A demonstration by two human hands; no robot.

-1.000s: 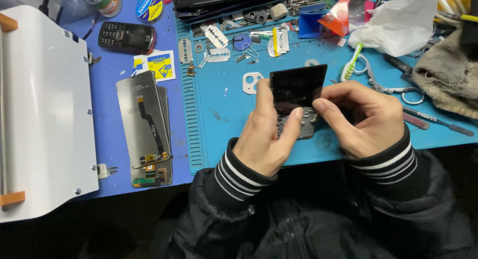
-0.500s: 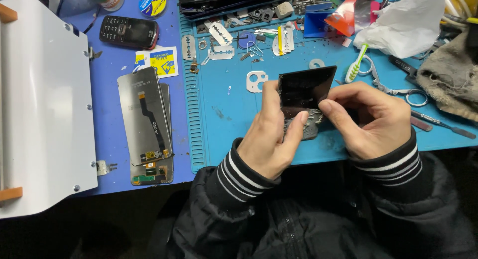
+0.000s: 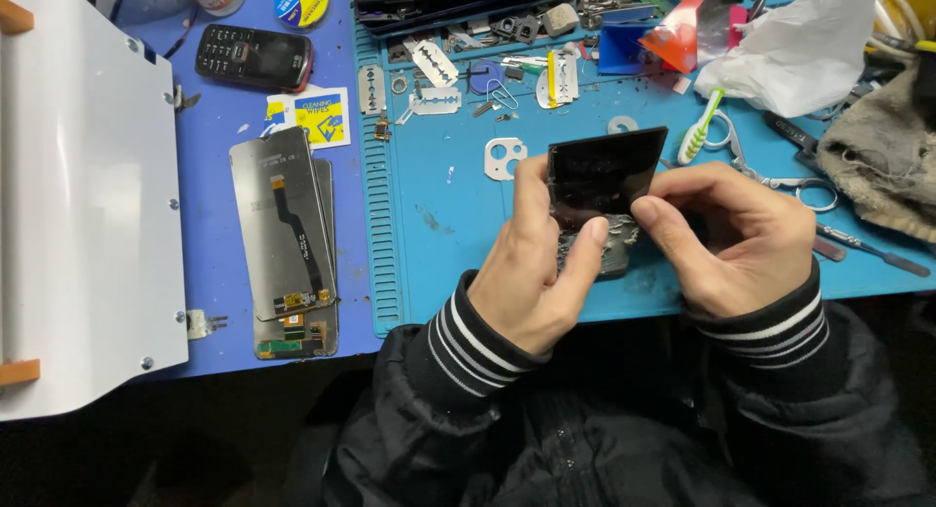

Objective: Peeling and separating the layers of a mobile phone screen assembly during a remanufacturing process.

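Head view: left hand [image 3: 531, 273] and right hand [image 3: 736, 239] both closed on black screen panel [image 3: 603, 175] above blue mat [image 3: 439, 205]. Best: grip edges only, peel slowly, avoid flexing glass.

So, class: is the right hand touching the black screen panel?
Touching: the head view shows the right hand with its thumb pressed on the black screen panel.

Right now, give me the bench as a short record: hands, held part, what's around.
left hand: grips the black panel's left edge, thumb on its lower front
right hand: pinches the panel's right side
black panel: dark, glossy, rectangular, held tilted above the mat
under panel: grey crumpled piece, kind unclear
teal mat: razor blades, small metal parts, scissors
blue mat: two screen assemblies stacked, a keypad phone
far left: white device
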